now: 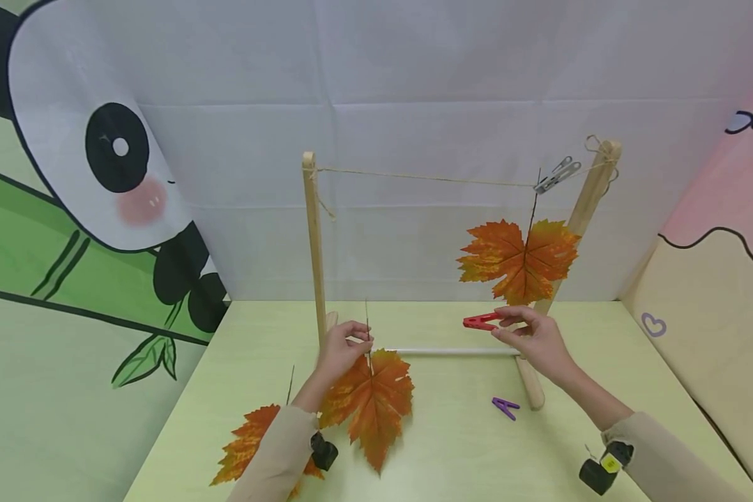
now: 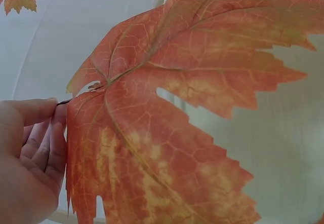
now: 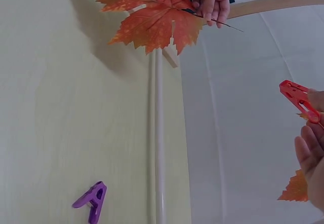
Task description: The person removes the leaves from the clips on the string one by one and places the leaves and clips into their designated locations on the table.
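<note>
Below the string (image 1: 427,178), the left hand (image 1: 347,348) pinches an orange leaf (image 1: 379,397) by its thin stem, seemingly so the broad blade hangs free and uncrushed. Under the string's right part, the right hand's (image 1: 536,341) fingers grip a red clip (image 1: 479,321) near its handle end, probably leaving its tip unobstructed. At the string's right, a silver clip (image 1: 555,176) secures a hung leaf (image 1: 521,254) by its stem. A purple clip (image 1: 505,407) lies on the tabletop (image 1: 439,453) below the string.
</note>
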`<state>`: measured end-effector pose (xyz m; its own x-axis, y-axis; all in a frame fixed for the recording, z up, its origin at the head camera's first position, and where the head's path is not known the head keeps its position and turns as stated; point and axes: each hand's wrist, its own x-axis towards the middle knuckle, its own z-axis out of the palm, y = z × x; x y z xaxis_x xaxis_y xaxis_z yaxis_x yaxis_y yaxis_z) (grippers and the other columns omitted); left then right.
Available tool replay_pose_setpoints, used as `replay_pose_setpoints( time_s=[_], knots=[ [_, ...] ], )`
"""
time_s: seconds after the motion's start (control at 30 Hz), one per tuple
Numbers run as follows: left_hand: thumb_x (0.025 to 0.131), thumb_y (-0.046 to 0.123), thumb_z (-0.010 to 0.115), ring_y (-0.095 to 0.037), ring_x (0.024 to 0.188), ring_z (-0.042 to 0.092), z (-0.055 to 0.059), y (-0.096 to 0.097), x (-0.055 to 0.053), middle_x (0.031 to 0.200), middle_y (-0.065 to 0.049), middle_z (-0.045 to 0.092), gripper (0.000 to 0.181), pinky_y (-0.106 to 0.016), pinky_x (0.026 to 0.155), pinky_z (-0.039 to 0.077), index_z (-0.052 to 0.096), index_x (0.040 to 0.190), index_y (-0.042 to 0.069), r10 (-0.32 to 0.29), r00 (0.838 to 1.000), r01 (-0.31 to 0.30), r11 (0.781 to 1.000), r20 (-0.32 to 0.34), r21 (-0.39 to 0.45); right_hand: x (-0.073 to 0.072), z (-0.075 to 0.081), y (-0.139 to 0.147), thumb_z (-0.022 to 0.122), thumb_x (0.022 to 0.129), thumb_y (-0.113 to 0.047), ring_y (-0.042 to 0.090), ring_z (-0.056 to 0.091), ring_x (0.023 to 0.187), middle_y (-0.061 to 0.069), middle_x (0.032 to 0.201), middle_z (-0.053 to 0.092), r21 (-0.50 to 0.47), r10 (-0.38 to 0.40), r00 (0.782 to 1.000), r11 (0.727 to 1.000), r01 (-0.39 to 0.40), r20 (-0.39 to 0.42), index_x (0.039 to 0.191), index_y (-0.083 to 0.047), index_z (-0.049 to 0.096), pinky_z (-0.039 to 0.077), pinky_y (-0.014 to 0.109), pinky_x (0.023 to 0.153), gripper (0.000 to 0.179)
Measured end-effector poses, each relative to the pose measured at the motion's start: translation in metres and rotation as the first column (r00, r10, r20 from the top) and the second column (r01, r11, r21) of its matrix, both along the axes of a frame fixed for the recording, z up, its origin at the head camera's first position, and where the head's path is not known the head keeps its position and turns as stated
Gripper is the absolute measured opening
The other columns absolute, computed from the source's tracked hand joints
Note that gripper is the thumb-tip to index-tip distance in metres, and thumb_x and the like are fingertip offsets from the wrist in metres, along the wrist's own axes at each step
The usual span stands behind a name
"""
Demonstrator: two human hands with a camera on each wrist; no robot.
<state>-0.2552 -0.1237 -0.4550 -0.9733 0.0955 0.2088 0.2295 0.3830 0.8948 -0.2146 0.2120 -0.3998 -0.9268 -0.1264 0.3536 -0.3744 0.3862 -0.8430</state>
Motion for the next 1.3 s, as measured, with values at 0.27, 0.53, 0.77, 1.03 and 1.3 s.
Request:
replay_pose_setpoints(
  time_s=[0.27,0.53,0.77,1.03,1.3],
  knots=[
    [0.075,-0.001,0.069,-0.019,0.060,0.063,-0.010,-0.010,0.007,0.077,-0.008,0.064,0.016,-0.028,0.059,0.052,0.064,0.090,-0.001,0.019,0.997,-0.016,0.999,0.071,-0.041,0.006,-0.024,-0.002,0.069,0.079,-0.008,0.000,0.055,0.079,0.018,0.094,0.062,0.011,-0.028,0.998,1.000,0.028,0.063,0.106,0.003,0.062,0.049,0.017,0.065,0.030],
    [0.075,0.000,0.070,-0.015,0.057,0.060,-0.022,-0.016,0.012,0.076,-0.005,0.064,0.017,-0.026,0.056,0.049,0.064,0.091,-0.001,0.046,0.987,-0.041,0.998,0.154,-0.040,0.010,-0.046,-0.002,0.069,0.079,-0.008,0.006,0.057,0.076,0.017,0.093,0.062,-0.023,-0.023,0.992,0.999,0.026,0.120,0.107,0.002,0.062,0.050,0.021,0.062,0.031],
    [0.075,-0.002,0.069,-0.019,0.064,0.062,-0.034,-0.020,0.016,0.077,-0.007,0.065,0.020,-0.027,0.057,0.049,0.063,0.094,-0.007,0.049,0.985,-0.041,0.998,0.167,-0.052,0.015,-0.058,-0.002,0.070,0.078,-0.010,0.007,0.057,0.076,0.013,0.091,0.062,-0.027,-0.035,0.988,0.999,0.040,0.152,0.106,0.001,0.063,0.049,0.020,0.060,0.031],
    [0.073,-0.003,0.070,-0.023,0.076,0.061,-0.050,-0.023,0.021,0.075,-0.011,0.066,0.019,-0.025,0.056,0.049,0.063,0.090,-0.009,0.042,0.990,-0.031,0.996,0.133,-0.087,0.020,-0.070,-0.003,0.071,0.077,-0.009,0.015,0.059,0.071,0.014,0.089,0.061,-0.044,-0.046,0.978,0.997,0.056,0.201,0.106,0.002,0.062,0.050,0.022,0.059,0.032],
    [0.074,0.000,0.070,-0.020,0.073,0.060,-0.062,-0.025,0.025,0.074,-0.010,0.066,0.018,-0.026,0.056,0.048,0.064,0.090,-0.008,0.053,0.986,-0.032,0.991,0.161,-0.129,0.023,-0.079,-0.005,0.070,0.077,-0.005,0.005,0.058,0.072,0.015,0.090,0.062,-0.072,-0.043,0.984,0.996,0.056,0.174,0.104,0.003,0.063,0.051,0.021,0.059,0.029]
  ],
)
